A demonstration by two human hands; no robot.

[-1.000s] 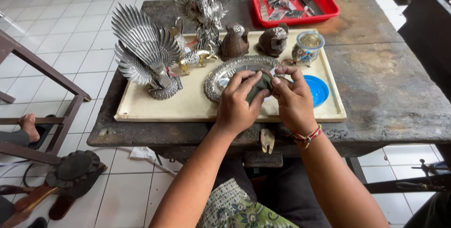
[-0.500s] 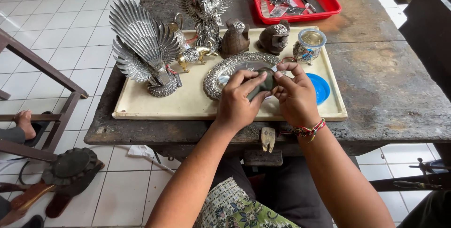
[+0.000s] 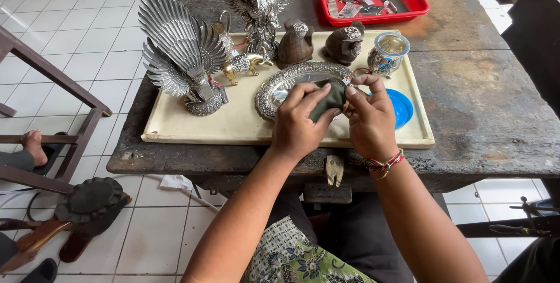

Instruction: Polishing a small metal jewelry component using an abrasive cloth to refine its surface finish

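Both hands meet over the cream tray point(image 3: 192, 134) on the wooden desk point(image 3: 484, 114): the left hand point(image 3: 298, 125) is closed around a dark green cloth point(image 3: 328, 100), the right hand point(image 3: 370, 116) pinches its edge, just above the oval silver dish point(image 3: 280, 81), beside a blue lid point(image 3: 402, 108)

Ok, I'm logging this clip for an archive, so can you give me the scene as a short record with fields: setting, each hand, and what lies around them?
setting: worn wooden table over a white tiled floor, seen from above
work surface: cream tray on the table
left hand: fingers closed on a dark green cloth
right hand: fingers pinch the same cloth from the other side
under the hands: embossed oval silver plate
on the tray: silver winged bird figure, two dark round figurines, small glass jar, blue lid
behind: red tray of small tools
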